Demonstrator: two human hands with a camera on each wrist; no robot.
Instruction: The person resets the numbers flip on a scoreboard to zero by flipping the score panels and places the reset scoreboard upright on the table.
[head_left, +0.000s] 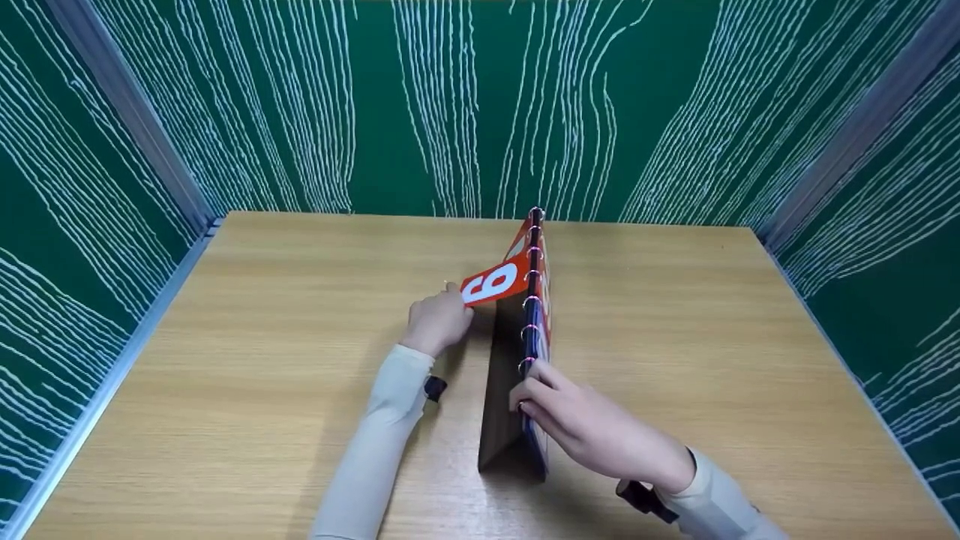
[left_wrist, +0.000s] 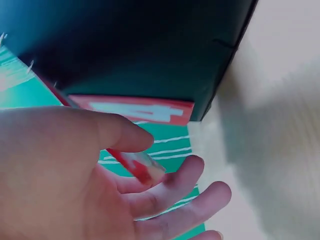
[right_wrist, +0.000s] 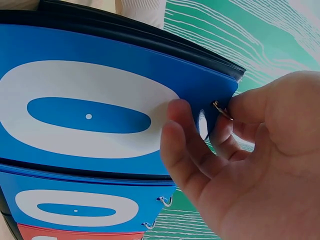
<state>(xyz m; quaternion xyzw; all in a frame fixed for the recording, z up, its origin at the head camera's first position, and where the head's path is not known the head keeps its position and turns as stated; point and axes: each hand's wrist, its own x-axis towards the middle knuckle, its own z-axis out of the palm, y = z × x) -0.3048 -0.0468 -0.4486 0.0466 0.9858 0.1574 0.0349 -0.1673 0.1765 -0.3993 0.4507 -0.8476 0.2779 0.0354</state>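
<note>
A flip scoreboard (head_left: 504,420) with a black folding stand and number cards on rings stands upright on the table, its spine running away from me. My left hand (head_left: 439,319), on its left side, pinches the outer end of a red number card (head_left: 499,281) swung out from the rings. Another red card (left_wrist: 145,108), with a white 4, hangs behind in the left wrist view. My right hand (head_left: 596,431) grips the near end of the scoreboard's top edge, thumb and fingers around a ring (right_wrist: 220,110). Its other fingers lie over a blue card (right_wrist: 90,145) with a white 0.
The scoreboard stands mid-table on a wooden tabletop (head_left: 247,360). Green walls (head_left: 375,112) with white wavy lines rise at the back and both sides, with grey corner posts (head_left: 135,112). A second blue 0 card (right_wrist: 75,217) and a red one hang farther along.
</note>
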